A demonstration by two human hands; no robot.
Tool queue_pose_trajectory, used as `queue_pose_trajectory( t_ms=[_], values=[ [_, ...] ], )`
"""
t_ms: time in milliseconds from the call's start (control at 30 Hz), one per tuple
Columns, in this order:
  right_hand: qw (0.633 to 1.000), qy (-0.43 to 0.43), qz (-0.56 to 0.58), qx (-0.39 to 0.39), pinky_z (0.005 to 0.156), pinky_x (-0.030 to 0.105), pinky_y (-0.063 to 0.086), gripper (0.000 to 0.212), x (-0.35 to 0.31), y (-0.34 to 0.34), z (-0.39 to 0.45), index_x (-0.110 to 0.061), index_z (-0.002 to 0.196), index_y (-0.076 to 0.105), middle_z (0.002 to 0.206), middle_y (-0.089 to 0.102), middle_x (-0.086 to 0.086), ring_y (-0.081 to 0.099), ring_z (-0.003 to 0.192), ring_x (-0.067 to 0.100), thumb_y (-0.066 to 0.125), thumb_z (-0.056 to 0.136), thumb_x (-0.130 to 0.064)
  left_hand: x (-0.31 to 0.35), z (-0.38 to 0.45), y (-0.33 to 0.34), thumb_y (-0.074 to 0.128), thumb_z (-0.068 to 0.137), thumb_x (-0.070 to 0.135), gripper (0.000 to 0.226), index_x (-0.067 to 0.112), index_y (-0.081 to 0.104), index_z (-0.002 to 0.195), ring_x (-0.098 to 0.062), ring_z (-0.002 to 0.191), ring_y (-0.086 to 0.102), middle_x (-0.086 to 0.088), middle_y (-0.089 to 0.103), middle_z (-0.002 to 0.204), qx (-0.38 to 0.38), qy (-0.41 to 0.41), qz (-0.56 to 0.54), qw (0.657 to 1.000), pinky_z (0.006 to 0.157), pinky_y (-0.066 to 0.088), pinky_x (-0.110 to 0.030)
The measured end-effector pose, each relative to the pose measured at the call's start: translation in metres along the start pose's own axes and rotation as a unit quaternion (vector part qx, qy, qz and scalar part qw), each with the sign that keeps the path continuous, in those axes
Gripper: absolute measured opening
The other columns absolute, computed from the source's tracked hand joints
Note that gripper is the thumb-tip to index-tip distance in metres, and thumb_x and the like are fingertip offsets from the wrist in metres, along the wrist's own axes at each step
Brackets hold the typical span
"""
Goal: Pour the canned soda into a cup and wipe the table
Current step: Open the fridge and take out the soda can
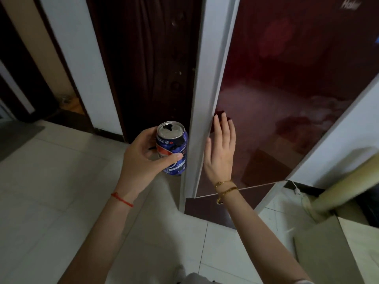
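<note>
1. Far left of the frame: pale floor tiles (pixel 51 181) and a dark doorway. No cup and no surface to wipe anywhere in view.
2. Centre-left, my left hand (pixel 143 158) is wrapped round the soda can (pixel 173 148), thumb across the front, fingers behind. The can is upright, held in the air over the floor, just beside the white edge of the fridge door.
3. The can's top is already open; I can see the hole, but not how much is inside.
4. Centre-right, my right hand (pixel 220 148) is spread flat, fingers straight, palm pressing on the dark red fridge door (pixel 287 99). I'd say I'm pushing it closed.
5. Lower right: a blurred pale roll and a box edge.
6. So, progress: can fetched and opened. Pouring into a cup and wiping both remain, by my reckoning.
</note>
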State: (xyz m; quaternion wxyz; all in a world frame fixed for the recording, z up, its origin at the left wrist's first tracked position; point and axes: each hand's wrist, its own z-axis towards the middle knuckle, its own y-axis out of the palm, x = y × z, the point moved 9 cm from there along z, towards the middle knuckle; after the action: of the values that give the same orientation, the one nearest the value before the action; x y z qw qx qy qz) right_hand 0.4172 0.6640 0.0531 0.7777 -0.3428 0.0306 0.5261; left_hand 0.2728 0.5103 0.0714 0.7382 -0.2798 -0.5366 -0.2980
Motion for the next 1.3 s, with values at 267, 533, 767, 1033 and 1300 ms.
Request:
queue_pose_trajectory(
  t_ms=[267,533,767,1033,1300],
  values=[
    [0.999,-0.001,0.004,-0.053,0.119,0.05,0.019,0.052,0.027,0.061,0.05,-0.01,0.152,0.026,0.161,0.019,0.004,0.01,0.15,0.021,0.039,0.101,-0.014,-0.016,0.064,-0.004,0.087,0.064,0.004,0.063,0.028,0.062,0.116,-0.006,0.105,0.067,0.009,0.07,0.113,0.03,-0.004,0.009,1.0,0.084,0.052,-0.015],
    [0.994,0.028,-0.014,-0.104,0.123,0.045,0.007,0.053,0.053,0.105,0.091,-0.014,0.154,0.018,0.163,0.011,0.0,0.001,0.151,0.016,0.032,0.103,-0.022,-0.034,0.115,-0.004,0.087,0.064,0.008,0.064,0.021,0.061,0.122,-0.011,0.107,0.067,0.004,0.07,0.116,0.01,-0.009,0.001,1.0,0.089,0.055,-0.022],
    [0.988,0.077,-0.065,-0.119,0.123,0.043,0.007,0.053,0.078,0.13,0.116,-0.016,0.155,0.015,0.163,0.009,-0.003,0.001,0.151,0.015,0.028,0.104,-0.026,-0.048,0.16,-0.006,0.088,0.066,0.014,0.063,0.025,0.062,0.123,-0.009,0.11,0.066,0.008,0.07,0.118,-0.037,-0.009,0.0,0.999,0.096,0.052,-0.032],
    [0.978,0.128,-0.117,-0.116,0.122,0.046,0.009,0.051,0.084,0.151,0.131,-0.016,0.154,0.018,0.163,0.01,-0.003,0.004,0.151,0.02,0.025,0.104,-0.025,-0.053,0.203,-0.008,0.087,0.066,0.01,0.064,0.031,0.06,0.119,0.0,0.11,0.064,0.013,0.068,0.118,-0.107,-0.002,-0.017,0.994,0.088,0.05,-0.012],
    [0.959,0.267,0.052,-0.081,0.12,0.029,0.014,0.046,0.076,0.142,0.128,-0.014,0.15,0.032,0.157,0.03,0.001,0.018,0.148,0.018,0.031,0.105,-0.025,-0.06,0.226,-0.007,0.087,0.066,0.007,0.064,0.028,0.06,0.12,0.0,0.11,0.063,0.011,0.068,0.119,-0.161,0.008,-0.034,0.986,0.086,0.05,-0.012]
  ],
)
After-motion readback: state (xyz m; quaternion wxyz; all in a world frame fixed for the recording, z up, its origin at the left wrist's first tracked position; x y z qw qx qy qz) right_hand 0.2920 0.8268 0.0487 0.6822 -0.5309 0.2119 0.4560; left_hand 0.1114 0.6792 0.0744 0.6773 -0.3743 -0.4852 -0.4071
